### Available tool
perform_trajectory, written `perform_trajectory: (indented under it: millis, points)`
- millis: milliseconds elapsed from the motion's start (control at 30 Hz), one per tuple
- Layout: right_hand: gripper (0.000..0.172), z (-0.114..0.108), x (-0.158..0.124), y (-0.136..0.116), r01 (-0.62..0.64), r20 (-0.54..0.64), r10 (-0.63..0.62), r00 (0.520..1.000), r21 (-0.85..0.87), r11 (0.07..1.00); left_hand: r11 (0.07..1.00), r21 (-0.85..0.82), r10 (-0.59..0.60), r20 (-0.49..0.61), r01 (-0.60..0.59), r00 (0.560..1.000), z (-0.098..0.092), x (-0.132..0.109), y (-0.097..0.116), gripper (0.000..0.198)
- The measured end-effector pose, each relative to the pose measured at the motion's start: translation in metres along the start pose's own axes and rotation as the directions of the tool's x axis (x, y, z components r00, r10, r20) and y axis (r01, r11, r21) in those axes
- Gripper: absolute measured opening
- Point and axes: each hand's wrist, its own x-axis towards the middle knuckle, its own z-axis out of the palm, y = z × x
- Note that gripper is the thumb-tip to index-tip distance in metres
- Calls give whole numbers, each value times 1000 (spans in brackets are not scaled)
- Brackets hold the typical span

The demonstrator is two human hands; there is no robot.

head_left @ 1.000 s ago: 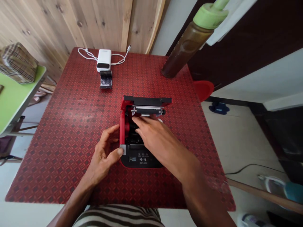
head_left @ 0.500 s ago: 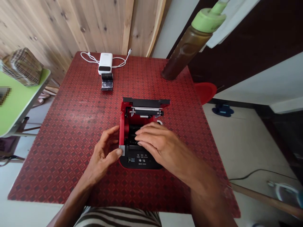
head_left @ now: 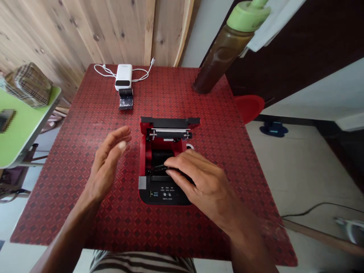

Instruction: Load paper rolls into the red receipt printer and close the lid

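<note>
A small red and black printer stands in the middle of the red patterned table, its lid raised so the roller bar and empty bay show. My right hand lies over the printer's right side, fingers curled down onto the front edge of the bay; whether it holds anything there is hidden. My left hand hovers just left of the printer, fingers stretched out and apart, touching nothing.
At the table's far side lie a white power bank with a white cable and a small black part. A tall brown bottle with a green cap stands at the far right. A green side table with a checked bag is on the left.
My left hand has let go of the printer's front left corner and lifted away to the left, opening. My right hand has drawn back from the roller to the bay's front edge.
</note>
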Motion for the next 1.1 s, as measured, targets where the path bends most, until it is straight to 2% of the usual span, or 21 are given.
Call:
perform_trajectory:
  millis: [133,200,367,600,733,833,867,967,1100]
  points:
    - [16,4,-5,-3,30,-42,-32,999,-36,999,994,-52,94,-26,-96,995,23,38,29,47]
    - [17,5,-8,-7,33,-57,-37,998,-66,997,992,-82,93,-15,-94,996,36,51,41,44]
    - [17,3,-18,-21,29,-71,-43,997,-195,980,990,-78,115,6,-114,993,56,60,49,36]
    - [23,7,-35,-31,49,-150,-101,983,-316,947,989,-148,-1,45,7,999,48,35,46,6]
    - [28,13,-39,-30,42,-184,-108,977,-332,942,987,-163,-13,23,16,1000,45,17,44,18]
    - [30,16,-42,-29,36,-204,-114,972,-353,935,989,-147,-29,-7,27,1000,46,6,39,12]
    - [30,17,-43,-28,38,-212,-122,970,-361,932,988,-151,-50,-25,45,998,46,2,37,18]
    - [26,20,-48,-29,40,-246,-149,958,-401,915,979,-163,-135,-53,125,989,45,-12,29,51]
    - [23,25,-51,-28,-22,-293,-118,949,-434,901,949,-169,-274,-17,267,962,40,-31,17,70]
